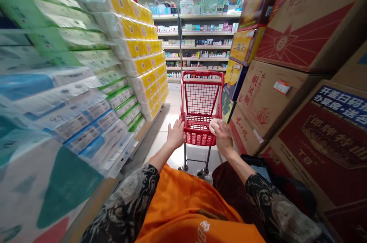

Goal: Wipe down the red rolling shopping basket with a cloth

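Note:
A small red shopping cart stands in a narrow store aisle in front of me. My left hand rests on the cart's near left rim, its fingers curled over the edge. My right hand is at the near right rim, closed on a small crumpled white thing that looks like tissue or cloth. The cart's basket appears to hold nothing. My arms wear dark patterned sleeves over an orange apron.
Stacked packs of tissue paper fill the shelving on the left. Large cardboard cartons are piled on the right, close to the cart. Shelves of small goods close the aisle's far end. A pale tiled floor runs ahead.

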`<action>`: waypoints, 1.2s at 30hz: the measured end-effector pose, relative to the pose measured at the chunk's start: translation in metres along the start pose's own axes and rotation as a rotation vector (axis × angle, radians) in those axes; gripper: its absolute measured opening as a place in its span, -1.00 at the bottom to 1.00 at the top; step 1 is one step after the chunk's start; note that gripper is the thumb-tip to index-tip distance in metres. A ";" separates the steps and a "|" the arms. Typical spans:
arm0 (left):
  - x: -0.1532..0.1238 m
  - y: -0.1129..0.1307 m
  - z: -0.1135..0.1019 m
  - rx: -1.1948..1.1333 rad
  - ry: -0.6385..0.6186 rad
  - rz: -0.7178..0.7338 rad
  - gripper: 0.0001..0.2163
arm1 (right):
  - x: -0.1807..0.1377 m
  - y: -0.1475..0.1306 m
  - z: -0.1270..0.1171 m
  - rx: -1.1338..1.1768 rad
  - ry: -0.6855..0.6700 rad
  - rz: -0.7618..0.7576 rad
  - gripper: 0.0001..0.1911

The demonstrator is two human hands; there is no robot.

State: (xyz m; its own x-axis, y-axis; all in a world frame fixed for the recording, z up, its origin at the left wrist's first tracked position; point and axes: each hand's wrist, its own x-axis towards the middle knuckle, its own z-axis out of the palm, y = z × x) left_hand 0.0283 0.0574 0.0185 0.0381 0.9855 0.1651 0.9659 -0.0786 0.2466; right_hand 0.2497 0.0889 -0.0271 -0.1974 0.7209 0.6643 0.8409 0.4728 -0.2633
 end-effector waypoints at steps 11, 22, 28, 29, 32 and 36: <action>-0.003 -0.033 0.016 0.264 -0.143 0.059 -0.37 | 0.022 -0.073 0.054 -0.056 -0.295 -0.330 -0.62; 0.010 -0.034 0.016 0.258 -0.192 -0.001 -0.36 | 0.005 0.003 0.031 -0.109 -0.071 -0.346 -0.69; 0.013 -0.055 0.019 0.185 -0.171 -0.001 -0.36 | 0.015 -0.058 0.080 0.027 -0.126 -0.719 -0.65; 0.009 -0.060 0.023 0.166 -0.160 -0.029 -0.36 | 0.013 -0.061 0.087 0.031 -0.160 -0.750 -0.66; -0.009 -0.068 0.038 0.019 -0.159 -0.107 -0.37 | -0.006 -0.058 0.104 0.052 -0.281 -0.735 -0.68; -0.022 -0.056 0.059 -0.597 -0.080 -0.311 -0.43 | -0.031 -0.058 0.108 0.202 -0.334 -0.440 -0.64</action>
State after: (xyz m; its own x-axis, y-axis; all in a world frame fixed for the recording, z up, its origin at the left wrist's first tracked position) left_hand -0.0119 0.0488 -0.0556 -0.1773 0.9820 -0.0644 0.6288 0.1634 0.7602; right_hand 0.1525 0.0934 -0.1081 -0.6820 0.5397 0.4936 0.5375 0.8275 -0.1622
